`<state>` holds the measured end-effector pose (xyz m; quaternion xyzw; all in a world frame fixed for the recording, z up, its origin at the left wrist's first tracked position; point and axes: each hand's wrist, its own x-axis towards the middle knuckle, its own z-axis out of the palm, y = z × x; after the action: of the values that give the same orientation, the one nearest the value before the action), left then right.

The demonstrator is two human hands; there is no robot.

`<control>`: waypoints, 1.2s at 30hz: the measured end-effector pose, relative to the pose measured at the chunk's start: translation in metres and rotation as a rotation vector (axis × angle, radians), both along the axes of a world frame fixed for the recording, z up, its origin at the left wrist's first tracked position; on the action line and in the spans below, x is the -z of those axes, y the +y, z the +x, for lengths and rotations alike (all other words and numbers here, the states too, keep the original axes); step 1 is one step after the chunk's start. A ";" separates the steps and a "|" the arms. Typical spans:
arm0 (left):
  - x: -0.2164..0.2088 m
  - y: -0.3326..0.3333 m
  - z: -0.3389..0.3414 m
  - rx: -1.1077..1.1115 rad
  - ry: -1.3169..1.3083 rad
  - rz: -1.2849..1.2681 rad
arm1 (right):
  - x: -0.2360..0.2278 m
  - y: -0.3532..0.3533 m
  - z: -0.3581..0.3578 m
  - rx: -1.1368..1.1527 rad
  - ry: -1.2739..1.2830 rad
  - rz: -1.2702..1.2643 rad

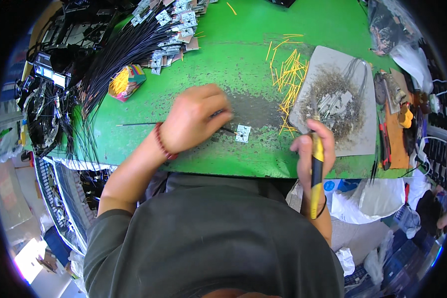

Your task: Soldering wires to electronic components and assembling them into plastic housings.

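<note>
My right hand [319,151] grips a yellow and black soldering iron [317,169], whose tip points away over the near left part of a grey slab with dark residue [365,131]. My left hand [198,116], with a red bead bracelet on its wrist, is raised over the middle of the green table, fingers curled and slightly blurred; what they pinch is hidden. Under that hand runs a thin black cable [134,124]. At its right end lies a small white square circuit board [242,133], just beyond the fingers.
Yellow tubing pieces [290,74] lie scattered left of the slab. A small folded-paper box [129,82] holds more. Black cables with circuit boards [171,44] are heaped at the far left. A red-handled cutter [385,144] lies at right; plastic bags [395,35] sit behind.
</note>
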<state>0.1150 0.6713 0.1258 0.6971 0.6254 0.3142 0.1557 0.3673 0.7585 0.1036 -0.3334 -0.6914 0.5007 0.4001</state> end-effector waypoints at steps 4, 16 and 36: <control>0.014 0.074 0.019 0.137 0.102 0.090 | -0.005 0.001 0.022 0.028 0.030 -0.005; 0.009 0.063 -0.015 -0.047 0.139 0.031 | 0.006 0.009 0.065 0.137 0.015 -0.042; 0.031 0.074 0.012 -0.159 0.440 -0.004 | 0.006 0.018 0.091 0.309 0.133 0.000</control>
<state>0.1267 0.7456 0.0946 0.6971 0.6977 0.1648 -0.0083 0.4584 0.7766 0.0974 -0.4017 -0.6040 0.4541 0.5172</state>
